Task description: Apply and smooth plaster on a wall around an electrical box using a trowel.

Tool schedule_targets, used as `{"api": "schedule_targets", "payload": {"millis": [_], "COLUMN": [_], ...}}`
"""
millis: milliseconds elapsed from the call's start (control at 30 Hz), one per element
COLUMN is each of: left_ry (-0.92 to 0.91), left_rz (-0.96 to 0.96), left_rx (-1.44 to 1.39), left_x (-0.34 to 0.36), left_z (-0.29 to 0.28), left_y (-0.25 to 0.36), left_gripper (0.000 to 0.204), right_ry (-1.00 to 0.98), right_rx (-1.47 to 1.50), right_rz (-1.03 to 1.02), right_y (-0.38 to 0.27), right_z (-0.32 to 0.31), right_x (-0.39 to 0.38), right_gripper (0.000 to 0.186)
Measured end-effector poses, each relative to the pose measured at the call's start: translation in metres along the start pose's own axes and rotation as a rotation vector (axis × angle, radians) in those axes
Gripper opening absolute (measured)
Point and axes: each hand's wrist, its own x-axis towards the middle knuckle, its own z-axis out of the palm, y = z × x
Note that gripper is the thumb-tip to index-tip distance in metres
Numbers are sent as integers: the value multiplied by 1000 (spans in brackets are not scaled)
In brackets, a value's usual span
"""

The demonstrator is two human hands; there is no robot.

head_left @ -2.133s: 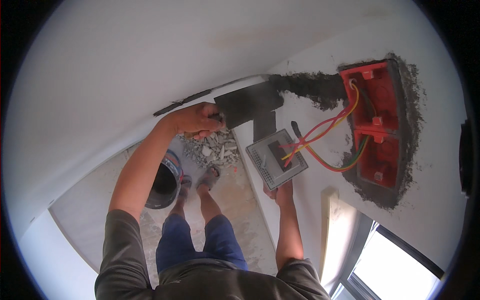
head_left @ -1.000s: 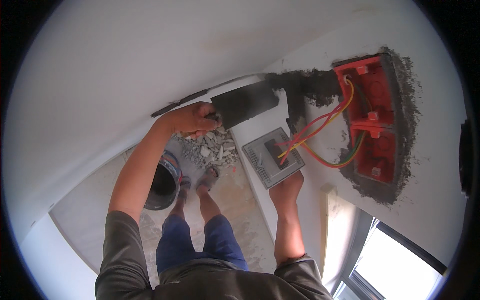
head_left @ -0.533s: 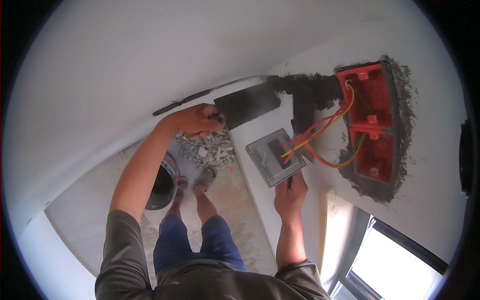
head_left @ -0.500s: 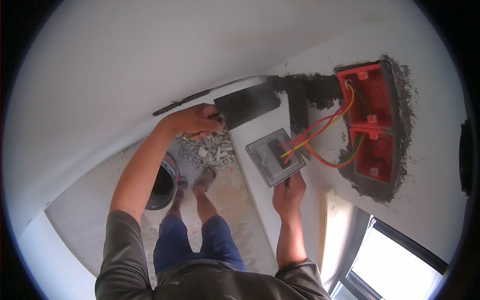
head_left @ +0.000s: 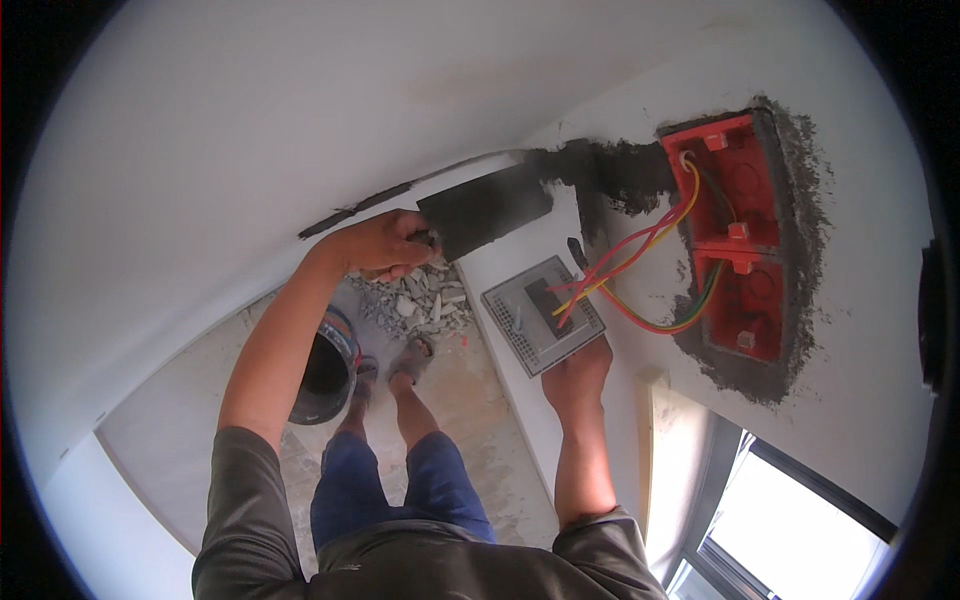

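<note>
My left hand (head_left: 395, 245) is closed at the near corner of a dark, flat rectangular plate (head_left: 485, 212), above the white ledge. Its exact grip is partly hidden. Lower right of it, my right hand (head_left: 580, 378) supports a grey rectangular plate (head_left: 535, 345) with a perforated-looking border and a dark smear in its middle. Those fingers are hidden behind the plate. A small black tip (head_left: 576, 252) pokes out past its upper edge. Loose red and yellow wires (head_left: 640, 245) cross in front of the plate, coming from a red double wall box (head_left: 735, 190).
Dark mortar (head_left: 635, 175) rings the box and runs along the wall. The white ledge (head_left: 500, 350) borders the floor. Below lie rubble (head_left: 425, 300) and a black bucket (head_left: 325, 375) close to my feet. A window (head_left: 790, 515) is at lower right.
My right hand and the grey plate have shifted slightly left, and the black tip now shows above the plate. My left hand keeps its hold; the whole view has moved a little.
</note>
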Motion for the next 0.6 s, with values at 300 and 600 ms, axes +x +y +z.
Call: {"api": "schedule_targets", "payload": {"millis": [300,600], "left_ry": [62,19], "left_rz": [-26,31], "left_rx": [4,-94], "left_x": [-6,-3], "left_z": [5,6], "left_y": [9,5], "left_gripper": [25,22], "right_ry": [71,11], "right_rx": [209,160], "right_rz": [240,251], "right_y": [-17,-19], "right_z": [-5,-16], "right_x": [-13,-18], "right_gripper": [26,16]}}
